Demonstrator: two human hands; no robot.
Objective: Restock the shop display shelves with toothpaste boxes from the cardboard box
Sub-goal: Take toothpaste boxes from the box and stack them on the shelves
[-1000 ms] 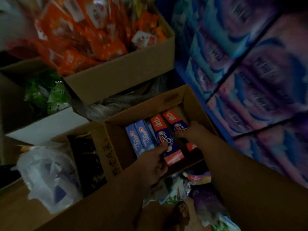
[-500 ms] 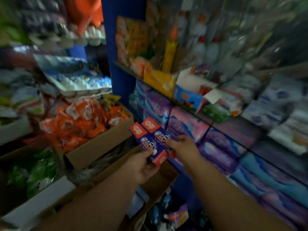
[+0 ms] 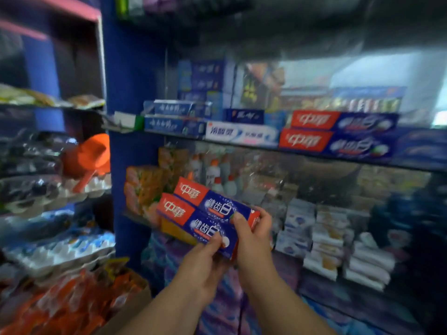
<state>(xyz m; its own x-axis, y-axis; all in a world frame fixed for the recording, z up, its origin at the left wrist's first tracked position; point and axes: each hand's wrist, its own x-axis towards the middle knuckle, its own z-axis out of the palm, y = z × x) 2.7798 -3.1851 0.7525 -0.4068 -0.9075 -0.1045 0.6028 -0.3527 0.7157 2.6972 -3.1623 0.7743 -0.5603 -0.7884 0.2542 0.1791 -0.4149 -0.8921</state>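
Both hands, left [image 3: 203,259] and right [image 3: 251,235], grip two boxes [image 3: 205,213] below the shelf [image 3: 362,160]. Matching stock already sits there; these two aren't placed yet.

A dim shop corner, blurred by motion: a dark blue post [image 3: 135,76] stands between two racks. To its right a long shelf [image 3: 416,166] crosses the frame, tilting down toward the edge. To its left, a pink board [image 3: 60,6] tops the neighbouring rack [image 3: 48,107]. A pale patch of light [image 3: 439,117] shows at far right.
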